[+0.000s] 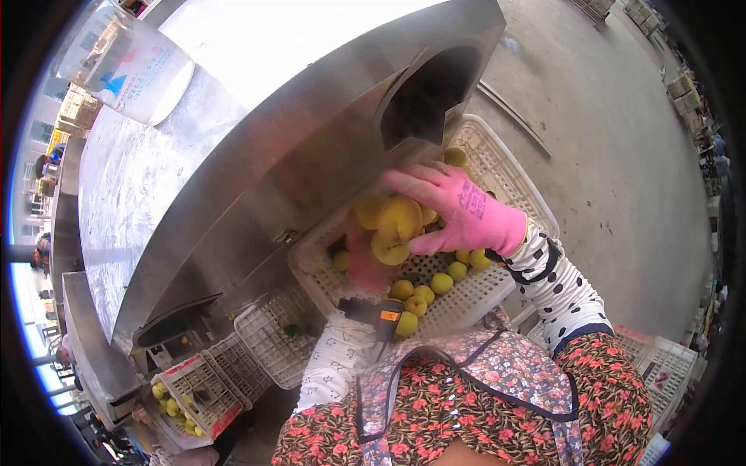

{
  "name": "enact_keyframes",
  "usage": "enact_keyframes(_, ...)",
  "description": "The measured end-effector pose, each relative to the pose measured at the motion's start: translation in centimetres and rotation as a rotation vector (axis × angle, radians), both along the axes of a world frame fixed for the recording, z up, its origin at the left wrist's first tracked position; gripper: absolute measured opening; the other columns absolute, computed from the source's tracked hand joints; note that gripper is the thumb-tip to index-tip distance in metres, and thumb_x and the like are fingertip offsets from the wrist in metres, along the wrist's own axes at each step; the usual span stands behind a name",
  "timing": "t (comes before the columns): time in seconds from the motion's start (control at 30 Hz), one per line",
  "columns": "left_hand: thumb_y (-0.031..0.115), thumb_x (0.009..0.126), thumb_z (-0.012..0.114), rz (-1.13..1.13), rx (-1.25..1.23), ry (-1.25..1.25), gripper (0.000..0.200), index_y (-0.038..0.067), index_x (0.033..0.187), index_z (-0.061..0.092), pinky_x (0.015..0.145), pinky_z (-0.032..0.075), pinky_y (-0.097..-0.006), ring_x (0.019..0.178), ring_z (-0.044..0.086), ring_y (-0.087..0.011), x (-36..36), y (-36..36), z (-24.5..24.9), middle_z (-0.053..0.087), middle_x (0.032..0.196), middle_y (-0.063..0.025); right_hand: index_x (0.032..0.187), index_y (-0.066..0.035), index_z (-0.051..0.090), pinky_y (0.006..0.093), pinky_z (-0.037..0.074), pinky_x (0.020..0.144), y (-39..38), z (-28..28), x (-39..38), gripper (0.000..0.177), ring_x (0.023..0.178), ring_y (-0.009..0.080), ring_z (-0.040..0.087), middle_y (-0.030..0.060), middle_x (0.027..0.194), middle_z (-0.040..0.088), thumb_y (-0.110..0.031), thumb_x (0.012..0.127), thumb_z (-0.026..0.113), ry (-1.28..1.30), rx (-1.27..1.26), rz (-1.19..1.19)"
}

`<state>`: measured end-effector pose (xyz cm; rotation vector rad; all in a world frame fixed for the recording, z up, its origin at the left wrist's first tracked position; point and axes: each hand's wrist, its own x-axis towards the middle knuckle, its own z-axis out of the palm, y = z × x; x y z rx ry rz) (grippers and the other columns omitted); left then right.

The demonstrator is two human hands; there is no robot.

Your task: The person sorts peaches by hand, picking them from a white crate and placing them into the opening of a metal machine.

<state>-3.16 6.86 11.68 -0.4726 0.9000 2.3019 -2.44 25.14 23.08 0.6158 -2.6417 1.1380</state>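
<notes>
Both hands wear pink gloves above a white plastic crate (536, 198) with slotted walls. A cluster of large, round yellow fruits (399, 218) is raised between them, nearer to me than the others. My right hand (470, 206) is curved over the cluster's right side, fingers reaching across the top and thumb against a fruit. My left hand (368, 260) is smeared by motion and partly hidden behind the fruits, cupped along their left and lower side. Smaller-looking yellow-green fruits (441, 283) lie in the crate below. A dark device with an orange label (388, 314) sits at my left wrist.
A metal sorting table (256, 155) curves along the left, with a dark opening (431, 93) in its side above the crate. A clear plastic tub (128, 66) stands on it. Another crate (272, 334) is at lower left, near a tipped crate with fruits (183, 408). Concrete floor (622, 194) extends right.
</notes>
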Motion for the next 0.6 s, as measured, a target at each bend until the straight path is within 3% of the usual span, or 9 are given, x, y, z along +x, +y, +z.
enact_keyframes(0.03,0.085,0.081,0.047,0.002,-0.170,0.236,0.088,0.013,0.131,0.056,0.072,0.062,-0.0369,0.089,0.072,-0.0303,0.5,0.9,-1.4,0.069,0.112,-0.0102,0.137,-0.010,0.054,0.0459,0.050,0.096,-0.7,-0.9,0.0,0.082,0.112,0.0405,0.060,0.0219,0.124,0.058,-0.034,0.067,0.089,-0.060,0.020,0.065)
enact_keyframes(0.07,0.085,0.081,0.047,-0.052,-0.122,0.295,0.088,0.013,0.132,0.055,0.073,0.062,-0.0377,0.091,0.071,-0.0304,0.4,0.9,-2.7,0.066,0.116,-0.0112,0.135,-0.010,0.056,0.0450,0.051,0.095,-1.1,-1.3,0.0,0.080,0.109,0.0397,0.061,0.0212,0.121,0.059,-0.035,0.067,0.089,-0.115,0.043,0.125)
enact_keyframes(0.1,0.085,0.081,0.047,-0.104,-0.074,0.354,0.088,0.013,0.132,0.055,0.075,0.061,-0.0386,0.094,0.070,-0.0304,0.2,1.0,-3.6,0.064,0.121,-0.0122,0.134,-0.011,0.058,0.0447,0.051,0.094,-0.9,-1.0,-0.1,0.077,0.107,0.0389,0.062,0.0203,0.118,0.060,-0.034,0.067,0.089,-0.076,0.002,0.027)
enact_keyframes(0.17,0.082,0.084,0.050,-0.323,0.438,0.089,0.087,0.012,0.136,0.054,0.081,0.060,-0.0424,0.103,0.067,-0.0320,-1.3,-1.3,-4.0,0.054,0.135,-0.0187,0.131,-0.011,0.060,0.0440,0.052,0.091,-0.3,-0.1,-0.5,0.071,0.104,0.0373,0.063,0.0184,0.113,0.061,-0.034,0.069,0.088,0.010,-0.078,-0.169)
enact_keyframes(0.23,0.081,0.085,0.051,-0.384,0.668,-0.083,0.088,0.013,0.139,0.052,0.082,0.060,-0.0444,0.106,0.066,-0.0341,-1.5,-1.7,-3.4,0.049,0.143,-0.0236,0.132,-0.010,0.059,0.0445,0.053,0.085,0.9,-0.3,-2.8,0.069,0.100,0.0369,0.064,0.0194,0.111,0.061,-0.037,0.074,0.084,0.159,0.123,-0.527)
enact_keyframes(0.3,0.082,0.084,0.051,-0.296,0.627,-0.131,0.090,0.014,0.143,0.051,0.077,0.061,-0.0446,0.102,0.067,-0.0368,-1.1,-1.5,-1.6,0.048,0.143,-0.0269,0.132,-0.009,0.058,0.0451,0.054,0.083,2.5,-3.6,-6.1,0.066,0.097,0.0367,0.065,0.0201,0.111,0.060,-0.040,0.078,0.080,0.178,0.352,-0.802)
enact_keyframes(0.4,0.082,0.084,0.051,-0.265,0.625,-0.122,0.091,0.016,0.145,0.049,0.076,0.061,-0.0468,0.099,0.067,-0.0404,-1.4,-1.6,-2.1,0.046,0.146,-0.0265,0.132,-0.007,0.057,0.0455,0.054,0.081,2.4,-5.8,-6.9,0.064,0.096,0.0369,0.065,0.0213,0.111,0.060,-0.044,0.082,0.074,0.168,0.412,-0.753)
enact_keyframes(0.5,0.081,0.084,0.051,-0.285,0.680,-0.057,0.089,0.014,0.144,0.050,0.079,0.061,-0.0461,0.099,0.068,-0.0369,-1.7,-1.8,-2.2,0.050,0.142,-0.0244,0.134,-0.007,0.055,0.0468,0.054,0.083,2.0,-5.3,-6.2,0.063,0.098,0.0378,0.064,0.0221,0.111,0.060,-0.044,0.086,0.071,-0.090,0.339,-0.828)
enact_keyframes(0.6,0.082,0.085,0.049,-0.237,0.374,0.044,0.090,0.010,0.141,0.051,0.078,0.060,-0.0435,0.098,0.068,-0.0314,-1.4,-1.7,-2.7,0.059,0.132,-0.0203,0.137,-0.006,0.051,0.0475,0.053,0.086,1.8,-8.2,-12.0,0.068,0.102,0.0396,0.063,0.0234,0.117,0.059,-0.044,0.085,0.071,-0.037,0.513,-0.875)
